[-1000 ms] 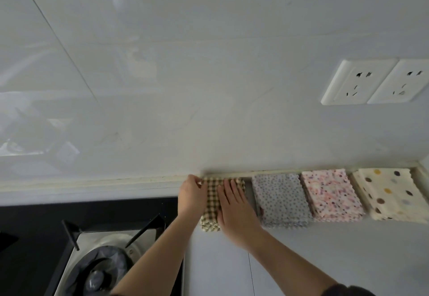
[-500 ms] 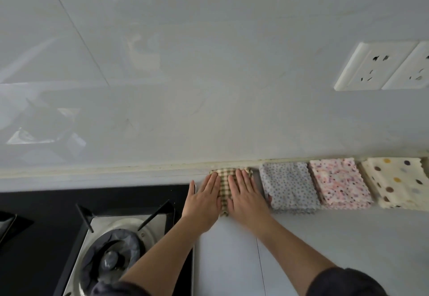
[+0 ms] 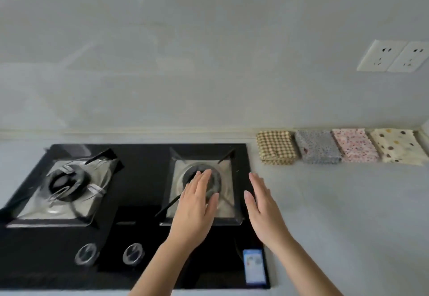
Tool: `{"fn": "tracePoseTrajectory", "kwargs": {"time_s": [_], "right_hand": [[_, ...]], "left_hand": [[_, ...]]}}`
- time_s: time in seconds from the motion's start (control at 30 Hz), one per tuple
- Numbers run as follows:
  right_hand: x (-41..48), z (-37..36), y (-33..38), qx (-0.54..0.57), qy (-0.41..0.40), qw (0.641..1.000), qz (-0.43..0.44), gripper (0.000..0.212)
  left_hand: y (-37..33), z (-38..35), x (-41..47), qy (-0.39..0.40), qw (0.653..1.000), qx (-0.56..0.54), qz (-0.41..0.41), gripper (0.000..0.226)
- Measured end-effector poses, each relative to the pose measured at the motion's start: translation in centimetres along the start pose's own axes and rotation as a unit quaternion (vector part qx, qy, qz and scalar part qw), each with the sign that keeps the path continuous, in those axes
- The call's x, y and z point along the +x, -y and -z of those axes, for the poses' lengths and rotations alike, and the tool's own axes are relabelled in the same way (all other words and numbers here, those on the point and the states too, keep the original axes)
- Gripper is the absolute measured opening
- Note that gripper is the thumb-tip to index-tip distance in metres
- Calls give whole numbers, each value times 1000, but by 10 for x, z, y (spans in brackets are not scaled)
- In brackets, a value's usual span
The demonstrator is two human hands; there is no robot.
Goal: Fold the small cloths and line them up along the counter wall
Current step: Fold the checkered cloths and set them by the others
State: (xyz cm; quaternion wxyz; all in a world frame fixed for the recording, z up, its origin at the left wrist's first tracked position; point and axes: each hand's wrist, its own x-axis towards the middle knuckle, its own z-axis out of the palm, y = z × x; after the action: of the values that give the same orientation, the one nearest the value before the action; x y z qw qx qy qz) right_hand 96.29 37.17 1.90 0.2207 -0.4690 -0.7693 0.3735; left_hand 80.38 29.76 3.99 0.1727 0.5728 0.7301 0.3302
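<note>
1. We see the fingers (image 3: 204, 177) of the left hand (image 3: 197, 205) straight and close together, palm down, holding nothing, above the right burner (image 3: 186, 175).
2. The fingers (image 3: 256, 182) of the right hand (image 3: 262, 207) are also straight and together. The hand is turned edge-on with the palm facing left, and it grips nothing over the right edge of the hob (image 3: 139, 156).
3. Both forearms reach in from the bottom edge, and the hands are apart from each other.
4. Four folded cloths lie in a row on the counter (image 3: 336, 203) against the wall (image 3: 209, 63), right of the hob and well apart from both hands. They are a checked cloth (image 3: 276, 147), a grey dotted cloth (image 3: 316, 147), a pink speckled cloth (image 3: 355, 145) and a cream spotted cloth (image 3: 397, 146), each just beside the next.
5. We find a blue label (image 3: 254, 265) at the hob's front right corner, its writing too blurred to read.
6. Farther out are the left burner (image 3: 66, 181), two round knobs (image 3: 87, 252) and two white sockets (image 3: 380, 55) on the wall.
</note>
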Motion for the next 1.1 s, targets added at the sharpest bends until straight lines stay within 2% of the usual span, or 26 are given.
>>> {"fn": "tracePoseTrajectory", "kwargs": {"time_s": [0.17, 0.37, 0.47, 0.8, 1.1], "right_hand": [[-85, -80, 88, 32, 19, 999, 18, 50], [-108, -153, 167, 21, 51, 998, 30, 46], [-100, -185, 194, 9, 80, 996, 45, 43], [-18, -336, 282, 23, 177, 980, 90, 38], [43, -482, 393, -63, 300, 941, 143, 40]], "left_hand": [[59, 89, -120, -48, 998, -19, 30, 44], [126, 167, -188, -89, 993, -21, 79, 33], [156, 193, -196, -110, 989, -23, 99, 28], [294, 299, -184, -113, 976, 15, 183, 27], [442, 410, -194, -147, 950, 78, 266, 19]]}}
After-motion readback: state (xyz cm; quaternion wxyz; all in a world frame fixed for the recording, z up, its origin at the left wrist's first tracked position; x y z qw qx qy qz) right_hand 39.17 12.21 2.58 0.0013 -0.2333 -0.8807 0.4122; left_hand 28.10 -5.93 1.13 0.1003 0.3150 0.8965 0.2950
